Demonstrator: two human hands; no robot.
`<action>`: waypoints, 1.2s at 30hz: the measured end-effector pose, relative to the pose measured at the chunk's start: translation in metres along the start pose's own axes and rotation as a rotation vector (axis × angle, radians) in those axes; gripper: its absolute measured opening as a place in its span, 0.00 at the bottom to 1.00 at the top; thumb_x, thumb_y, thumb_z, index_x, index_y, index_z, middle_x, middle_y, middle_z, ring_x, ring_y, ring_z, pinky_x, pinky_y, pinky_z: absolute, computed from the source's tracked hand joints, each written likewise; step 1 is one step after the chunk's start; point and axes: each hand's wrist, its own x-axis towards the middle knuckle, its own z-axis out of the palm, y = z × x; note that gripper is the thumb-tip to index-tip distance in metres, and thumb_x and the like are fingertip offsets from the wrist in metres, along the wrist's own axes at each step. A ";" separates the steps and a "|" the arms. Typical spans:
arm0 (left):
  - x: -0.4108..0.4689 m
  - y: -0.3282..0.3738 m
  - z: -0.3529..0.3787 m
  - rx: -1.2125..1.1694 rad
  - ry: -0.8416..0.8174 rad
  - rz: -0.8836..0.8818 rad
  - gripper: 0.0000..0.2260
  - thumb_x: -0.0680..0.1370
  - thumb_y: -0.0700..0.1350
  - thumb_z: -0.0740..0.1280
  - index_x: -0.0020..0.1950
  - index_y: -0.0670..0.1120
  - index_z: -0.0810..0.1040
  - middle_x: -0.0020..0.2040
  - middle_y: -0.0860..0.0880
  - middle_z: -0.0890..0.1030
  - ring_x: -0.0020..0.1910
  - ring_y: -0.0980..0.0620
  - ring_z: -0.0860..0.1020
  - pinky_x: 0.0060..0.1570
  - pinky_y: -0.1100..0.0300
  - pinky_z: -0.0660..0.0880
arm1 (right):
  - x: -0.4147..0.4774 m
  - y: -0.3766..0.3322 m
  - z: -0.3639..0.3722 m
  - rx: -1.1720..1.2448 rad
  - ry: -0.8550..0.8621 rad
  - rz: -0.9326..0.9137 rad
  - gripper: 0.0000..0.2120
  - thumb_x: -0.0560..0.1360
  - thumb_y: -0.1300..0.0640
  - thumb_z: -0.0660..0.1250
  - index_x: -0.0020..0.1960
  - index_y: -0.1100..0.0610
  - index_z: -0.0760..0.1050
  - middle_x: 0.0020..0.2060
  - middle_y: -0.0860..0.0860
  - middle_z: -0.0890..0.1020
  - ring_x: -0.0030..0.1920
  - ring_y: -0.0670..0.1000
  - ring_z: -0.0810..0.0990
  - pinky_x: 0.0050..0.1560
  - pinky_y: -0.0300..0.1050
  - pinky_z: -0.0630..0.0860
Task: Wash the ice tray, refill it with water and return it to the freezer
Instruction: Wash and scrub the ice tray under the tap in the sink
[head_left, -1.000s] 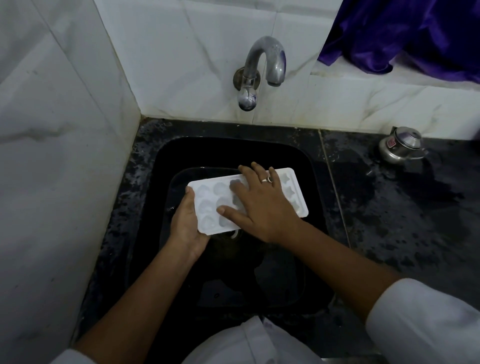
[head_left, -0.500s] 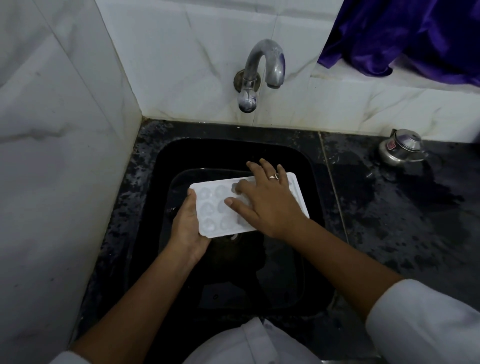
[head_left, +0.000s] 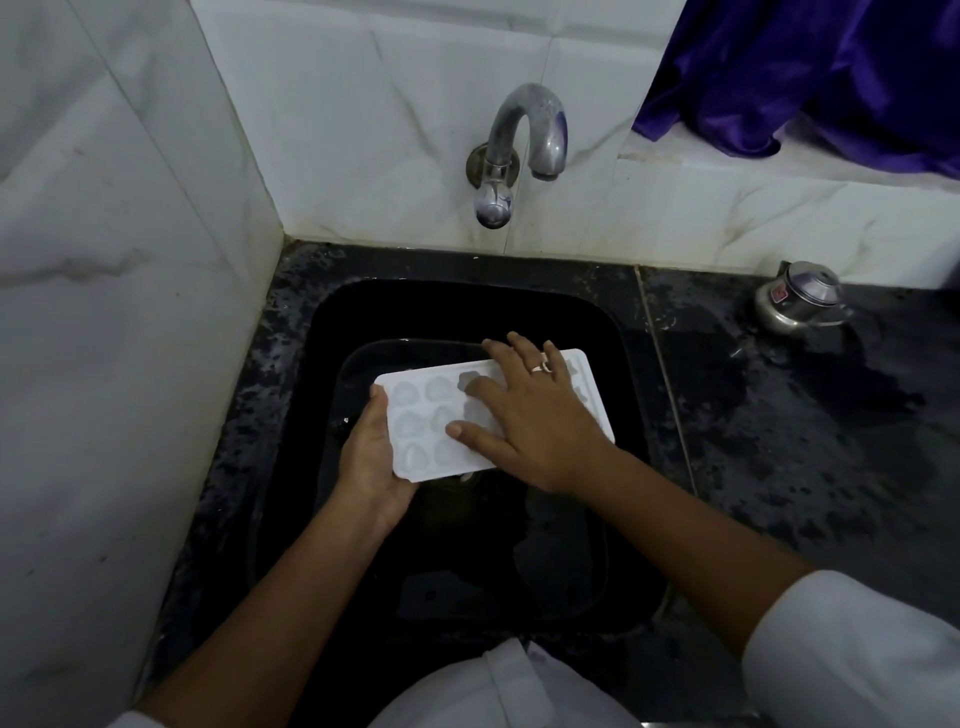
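A white plastic ice tray (head_left: 423, 421) with rounded cavities is held level over the black sink (head_left: 613, 332). My left hand (head_left: 370, 457) grips the tray's left short end, thumb along the top edge and fingers under it. My right hand (head_left: 535, 415) lies flat on the tray's upper face, fingers spread and straight, covering its middle and right part; a ring shows on one finger. The metal tap (head_left: 524, 150) on the back wall stands above the tray, and no water runs from it.
White marble tiles wall in the left side and the back. The wet black counter (head_left: 779, 441) extends to the right, with a small steel pot (head_left: 800, 301) near the wall. Purple cloth (head_left: 810, 78) hangs at the upper right.
My right hand has slid a little to the right and farther across the tray's top. The tray and my left hand have stayed nearly in place.
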 end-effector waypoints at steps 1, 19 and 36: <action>0.000 0.001 -0.001 0.001 -0.005 0.004 0.31 0.85 0.64 0.54 0.73 0.41 0.75 0.67 0.36 0.81 0.65 0.34 0.81 0.60 0.36 0.79 | 0.000 0.004 -0.003 0.031 0.005 0.018 0.32 0.80 0.28 0.46 0.71 0.43 0.73 0.80 0.58 0.62 0.82 0.62 0.54 0.80 0.68 0.45; -0.002 -0.006 0.003 0.035 -0.006 -0.027 0.30 0.84 0.63 0.56 0.71 0.39 0.76 0.65 0.35 0.82 0.63 0.37 0.83 0.64 0.39 0.77 | 0.008 -0.016 0.000 0.009 0.014 -0.066 0.32 0.80 0.28 0.47 0.66 0.46 0.77 0.79 0.58 0.65 0.81 0.61 0.56 0.79 0.68 0.48; -0.004 -0.009 0.006 -0.024 -0.022 -0.055 0.32 0.84 0.64 0.55 0.74 0.39 0.74 0.67 0.35 0.81 0.65 0.35 0.81 0.65 0.38 0.76 | 0.007 -0.013 -0.002 0.022 -0.001 -0.045 0.32 0.80 0.28 0.47 0.67 0.45 0.78 0.78 0.58 0.67 0.81 0.61 0.58 0.80 0.68 0.48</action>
